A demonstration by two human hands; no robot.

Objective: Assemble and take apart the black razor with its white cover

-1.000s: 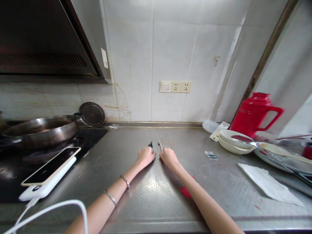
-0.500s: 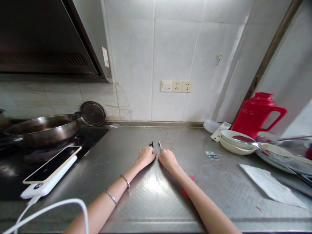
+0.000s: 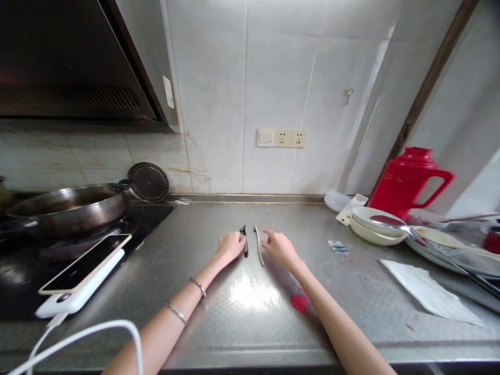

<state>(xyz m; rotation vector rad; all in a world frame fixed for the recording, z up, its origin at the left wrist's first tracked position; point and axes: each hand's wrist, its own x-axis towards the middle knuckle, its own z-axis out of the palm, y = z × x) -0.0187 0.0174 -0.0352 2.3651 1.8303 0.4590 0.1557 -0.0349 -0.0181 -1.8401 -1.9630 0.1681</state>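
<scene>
On the steel counter, my left hand (image 3: 232, 246) has its fingers curled against a slim black stick with a small head, which looks like a razor (image 3: 246, 250). Just to the right lies a thin white stick with a dark tip (image 3: 259, 250); its exact kind is too small to tell. Beside that stick is my right hand (image 3: 280, 247), its fingers apart and holding nothing, with the forefinger stretched out. Under my right forearm, a red and clear plastic-looking thing (image 3: 299, 302) is partly hidden.
Left are a steel pan (image 3: 70, 208) on the black hob, and a phone (image 3: 86, 264) on a white power bank (image 3: 80, 291) with a cable. Right are a small packet (image 3: 338, 247), stacked bowls (image 3: 375, 237), a red thermos jug (image 3: 406, 182) and a white paper sheet (image 3: 429, 294).
My right hand has let go of the white stick and moved right, its fingers opening. My left hand has shifted slightly left, so more of the black handle shows.
</scene>
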